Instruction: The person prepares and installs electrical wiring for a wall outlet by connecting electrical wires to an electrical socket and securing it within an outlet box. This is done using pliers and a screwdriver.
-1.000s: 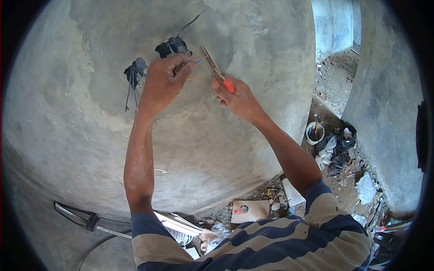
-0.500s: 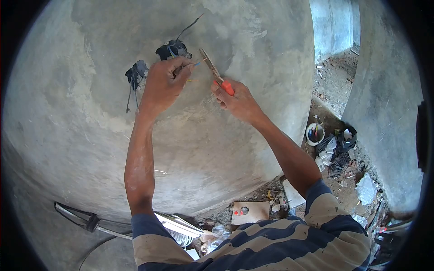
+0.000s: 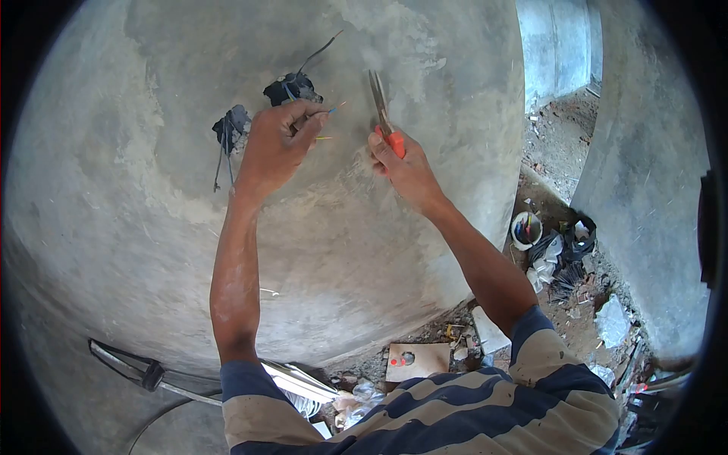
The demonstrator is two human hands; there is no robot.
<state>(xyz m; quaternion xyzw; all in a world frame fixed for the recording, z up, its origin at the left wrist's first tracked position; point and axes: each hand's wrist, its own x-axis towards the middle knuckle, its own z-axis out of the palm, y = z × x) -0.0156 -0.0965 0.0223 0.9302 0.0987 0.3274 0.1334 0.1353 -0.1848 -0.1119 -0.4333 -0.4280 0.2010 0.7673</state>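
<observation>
My left hand point(image 3: 274, 148) pinches a blue wire point(image 3: 332, 111) between thumb and fingertips, and its bare copper end sticks out to the right. A yellow wire point(image 3: 324, 138) pokes out below the same fingers. In my right hand point(image 3: 410, 173) are long-nosed pliers with red handles point(image 3: 396, 143); their jaws point up, slightly apart, with nothing visible between them. The pliers stand to the right of the copper end, clear of it. Just above my left hand, a rough dark hole point(image 3: 279, 90) in the wall has a dark wire point(image 3: 320, 50) rising from it.
A second broken-out hole point(image 3: 225, 127) with hanging wires lies to the left in the grey wall point(image 3: 364, 250). Below right, a white bucket point(image 3: 526, 230) with tools stands beside black bags point(image 3: 580, 235) and rubble. A cardboard piece point(image 3: 425, 361) lies at the wall's foot.
My right hand has moved the pliers right, away from the wire end, and turned them more upright. My left hand keeps its pinch in nearly the same place.
</observation>
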